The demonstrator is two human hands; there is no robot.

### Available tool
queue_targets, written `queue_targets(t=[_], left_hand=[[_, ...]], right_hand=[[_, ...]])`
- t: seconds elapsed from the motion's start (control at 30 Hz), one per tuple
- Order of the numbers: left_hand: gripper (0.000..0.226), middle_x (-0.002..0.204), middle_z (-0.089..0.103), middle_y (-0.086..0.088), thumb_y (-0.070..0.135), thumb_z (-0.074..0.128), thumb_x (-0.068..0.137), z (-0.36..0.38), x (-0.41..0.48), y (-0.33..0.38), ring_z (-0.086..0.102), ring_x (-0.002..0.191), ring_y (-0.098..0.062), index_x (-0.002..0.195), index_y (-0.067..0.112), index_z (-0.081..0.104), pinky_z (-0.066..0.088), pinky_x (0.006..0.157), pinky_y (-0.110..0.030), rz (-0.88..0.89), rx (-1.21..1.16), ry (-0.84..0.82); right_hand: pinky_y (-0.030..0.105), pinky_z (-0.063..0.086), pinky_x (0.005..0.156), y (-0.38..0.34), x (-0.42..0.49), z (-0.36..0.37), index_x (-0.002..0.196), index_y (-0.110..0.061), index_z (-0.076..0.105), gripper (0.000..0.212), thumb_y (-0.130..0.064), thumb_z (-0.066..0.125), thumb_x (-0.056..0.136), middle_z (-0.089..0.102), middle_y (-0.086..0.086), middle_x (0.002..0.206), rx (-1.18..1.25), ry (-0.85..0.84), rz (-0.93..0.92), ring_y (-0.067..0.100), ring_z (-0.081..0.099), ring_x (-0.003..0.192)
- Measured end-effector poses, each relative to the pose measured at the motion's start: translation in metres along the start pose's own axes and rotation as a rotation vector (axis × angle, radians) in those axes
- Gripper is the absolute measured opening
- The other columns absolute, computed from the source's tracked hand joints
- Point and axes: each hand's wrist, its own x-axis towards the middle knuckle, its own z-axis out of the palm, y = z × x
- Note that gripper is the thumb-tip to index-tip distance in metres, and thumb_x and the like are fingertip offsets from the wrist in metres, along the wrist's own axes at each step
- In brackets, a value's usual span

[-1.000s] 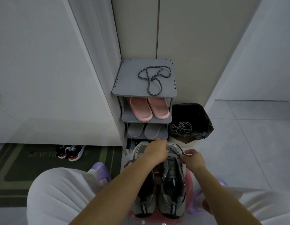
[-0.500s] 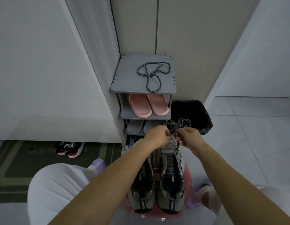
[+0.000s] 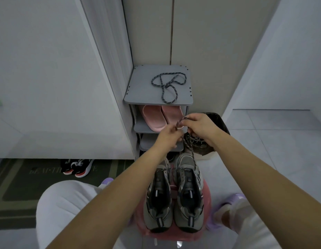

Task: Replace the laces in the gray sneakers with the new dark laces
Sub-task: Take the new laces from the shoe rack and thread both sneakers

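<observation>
The two gray sneakers [image 3: 174,198] stand side by side on a pink stool [image 3: 207,192]. Their long axes run straight away from the person, with toes toward the rack [image 3: 138,95] and heels nearest the camera. Their tongues and openings face up.

A dark lace [image 3: 191,154] rises from the front eyelets of the right sneaker, steeply and slightly leftward, to the hands above the toes. The left hand [image 3: 169,136] pinches it with curled fingers. The right hand [image 3: 201,126], just beside it, is curled round a small loop of the same lace. A short stretch of lace also lies crosswise over the front of both sneakers.

A spare lace [image 3: 167,85] lies in loose loops on the rack's top shelf, with pink slippers [image 3: 161,116] on the shelf below.

The floor [image 3: 281,150] is pale tile. The rack sits in a corner between a white wall [image 3: 48,78] on the left and beige panels [image 3: 210,42] behind. A bin [image 3: 218,119] lined in black stands just right of the rack, with pale cords inside it. A dark green mat [image 3: 16,178] lies to the left, carrying black-and-red shoes [image 3: 78,167].

Open tile stretches to the right. The person's knees flank the stool closely.
</observation>
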Motion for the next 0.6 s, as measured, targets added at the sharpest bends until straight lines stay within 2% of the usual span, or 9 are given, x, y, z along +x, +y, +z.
queue_targets(t=[0.07,0.13,0.23,0.37,0.47,0.53,0.6], left_hand=[[0.01,0.085,0.059,0.001,0.022,0.054,0.095,-0.013,-0.001,0.005,0.052,0.071,-0.009,0.086,0.019,0.058,0.037,0.056,-0.022,0.043,-0.053,0.075],[0.021,0.079,0.06,-0.001,0.021,0.053,0.095,-0.028,-0.002,0.007,0.052,0.065,-0.007,0.075,0.021,0.058,0.038,0.055,-0.019,0.095,-0.01,0.149],[0.026,0.067,0.057,0.001,0.017,0.049,0.097,-0.054,-0.008,0.004,0.053,0.057,-0.004,0.074,0.021,0.059,0.038,0.049,-0.011,0.107,0.031,0.171],[0.032,0.059,0.04,0.0,0.024,0.038,0.102,-0.079,-0.011,-0.006,0.039,0.052,-0.012,0.077,0.016,0.057,0.035,0.052,-0.023,-0.004,-0.026,0.193],[0.03,0.058,0.035,0.001,0.026,0.035,0.102,-0.084,-0.011,-0.014,0.032,0.048,-0.011,0.079,0.014,0.051,0.031,0.046,-0.022,-0.114,0.032,0.207],[0.023,0.063,0.04,0.0,0.023,0.04,0.099,-0.085,-0.011,-0.021,0.036,0.052,-0.012,0.083,0.013,0.053,0.032,0.046,-0.021,-0.139,0.215,0.143],[0.016,0.068,0.047,-0.002,0.021,0.047,0.098,-0.089,-0.014,-0.033,0.042,0.056,-0.012,0.09,0.011,0.056,0.035,0.048,-0.021,-0.162,0.457,-0.003]], right_hand=[[0.011,0.035,0.041,-0.003,0.002,0.002,0.088,-0.009,0.065,0.008,-0.015,0.061,0.088,0.051,-0.005,0.055,-0.125,0.007,-0.053,0.0,0.043,0.04],[0.015,0.038,0.047,-0.002,0.006,0.001,0.084,-0.01,0.063,0.006,-0.016,0.063,0.087,0.051,-0.003,0.057,-0.231,0.056,-0.079,0.0,0.047,0.041],[0.027,0.047,0.063,0.009,0.009,-0.006,0.079,-0.01,0.064,0.008,-0.015,0.064,0.085,0.055,-0.001,0.062,-0.377,0.103,-0.069,0.014,0.053,0.06],[0.028,0.042,0.067,0.042,0.006,-0.017,0.07,-0.012,0.062,0.016,-0.016,0.064,0.085,0.063,0.005,0.075,-0.59,0.109,0.037,0.019,0.057,0.073],[0.026,0.049,0.061,0.052,0.003,-0.02,0.07,-0.01,0.061,0.017,-0.014,0.063,0.087,0.064,0.005,0.069,-0.468,0.152,0.094,0.017,0.062,0.066],[0.017,0.048,0.051,0.047,0.004,-0.02,0.078,-0.003,0.064,0.013,-0.01,0.06,0.088,0.063,0.004,0.065,-0.327,0.184,0.104,0.012,0.062,0.059],[0.018,0.048,0.05,0.037,0.007,-0.016,0.074,-0.004,0.065,0.014,-0.008,0.059,0.086,0.067,0.009,0.069,-0.245,0.199,0.103,0.016,0.062,0.061]])
